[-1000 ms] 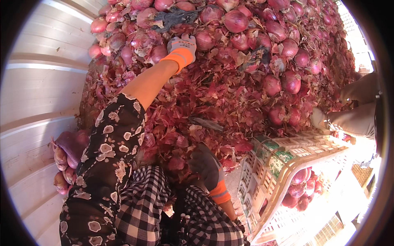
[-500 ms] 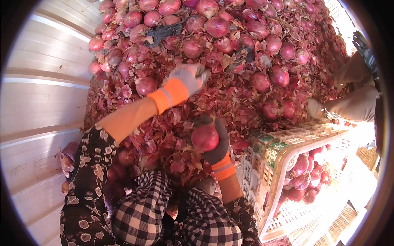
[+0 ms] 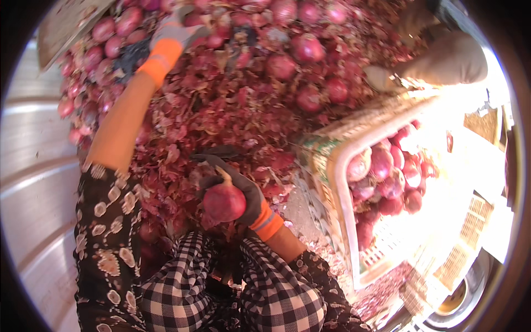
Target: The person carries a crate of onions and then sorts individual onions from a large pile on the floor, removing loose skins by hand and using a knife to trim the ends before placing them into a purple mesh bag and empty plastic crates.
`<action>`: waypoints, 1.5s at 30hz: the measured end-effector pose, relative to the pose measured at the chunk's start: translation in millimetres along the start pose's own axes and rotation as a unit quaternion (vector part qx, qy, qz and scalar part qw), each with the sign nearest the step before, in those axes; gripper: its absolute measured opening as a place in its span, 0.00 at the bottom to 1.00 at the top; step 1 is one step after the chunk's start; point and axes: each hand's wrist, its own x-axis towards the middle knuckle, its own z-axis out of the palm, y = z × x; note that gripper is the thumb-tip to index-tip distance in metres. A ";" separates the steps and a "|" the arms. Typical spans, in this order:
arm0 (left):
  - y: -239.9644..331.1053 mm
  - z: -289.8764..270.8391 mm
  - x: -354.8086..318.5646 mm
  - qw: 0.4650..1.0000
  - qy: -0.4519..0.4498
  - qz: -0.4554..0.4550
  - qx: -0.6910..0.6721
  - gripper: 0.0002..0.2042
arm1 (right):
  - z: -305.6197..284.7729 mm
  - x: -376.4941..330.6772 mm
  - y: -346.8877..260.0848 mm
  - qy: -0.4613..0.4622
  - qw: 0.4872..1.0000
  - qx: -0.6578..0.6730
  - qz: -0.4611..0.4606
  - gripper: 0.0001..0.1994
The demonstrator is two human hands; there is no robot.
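My left hand, in a grey glove with an orange cuff, is stretched far into the heap of red onions. Its fingers are spread beside an onion, and no firm hold shows. Close to my knees, my right hand in a dark grey glove with an orange cuff is closed around a red onion. That onion's dry tan neck points upward. Loose onion skins cover the ground between the two hands.
A pale plastic crate partly filled with red onions lies tipped at my right. Beyond it stands another person's leg. Ribbed metal wall runs along the left, with a flat board at its far end. A metal basin is at lower right.
My left hand has reached farther away and to the left. My right hand still holds the onion, now lower and farther left in view. The view has shifted right.
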 end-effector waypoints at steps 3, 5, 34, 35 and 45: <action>89.5 -51.7 -84.9 0.820 -0.219 -0.203 -0.489 0.29 | 5.4 -8.9 -13.0 0.014 0.993 -0.003 -0.113 0.24; 97.5 -68.8 -137.6 0.727 -0.250 -0.204 -0.605 0.28 | 19.4 -14.6 -14.4 -0.041 0.955 -0.196 -0.220 0.23; 165.2 -129.0 -280.6 0.818 -0.218 -0.291 -0.445 0.18 | -21.5 -215.4 -174.6 0.128 0.547 -0.813 -0.156 0.39; 158.0 -127.5 -279.1 0.822 -0.213 -0.295 -0.438 0.18 | -27.5 -206.0 -167.0 0.143 0.520 -0.821 -0.189 0.39; 22.0 -45.1 -189.5 0.918 -0.151 -0.226 -0.287 0.19 | 52.2 -175.7 -141.8 0.192 0.624 -0.654 -0.381 0.33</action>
